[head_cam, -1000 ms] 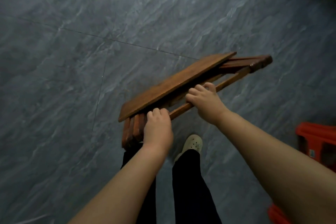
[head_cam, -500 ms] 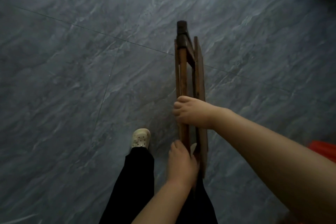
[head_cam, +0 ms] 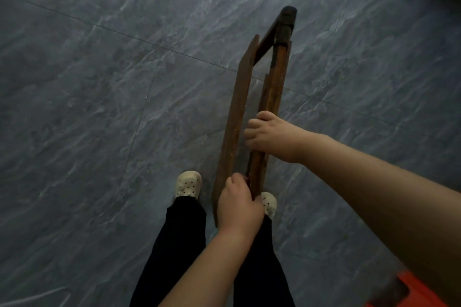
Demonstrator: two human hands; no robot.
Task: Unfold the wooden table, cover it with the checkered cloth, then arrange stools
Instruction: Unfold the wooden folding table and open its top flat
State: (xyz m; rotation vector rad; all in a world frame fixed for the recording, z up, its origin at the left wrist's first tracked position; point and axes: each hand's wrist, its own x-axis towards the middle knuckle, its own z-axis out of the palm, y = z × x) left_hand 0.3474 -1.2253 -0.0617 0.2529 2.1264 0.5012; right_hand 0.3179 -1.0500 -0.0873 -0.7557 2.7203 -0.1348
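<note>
Wood in both my hands: the folded brown wooden table is turned edge-up in front of me, running away from my legs over the grey marbled tile floor. Its flat top board lies on the left and its bundle of leg bars on the right, with a narrow gap between them. The two are joined by a slanting piece near the dark far end. My right hand is curled round the leg bars about midway along, fingers wrapped over the top towards the gap. My left hand grips the near end, fingers hooked in between board and bars. Whether the far end touches the floor I cannot tell. Below the table are my cream perforated clogs and black trousers. An orange-red plastic stool shows at the lower right corner, under my right forearm
</note>
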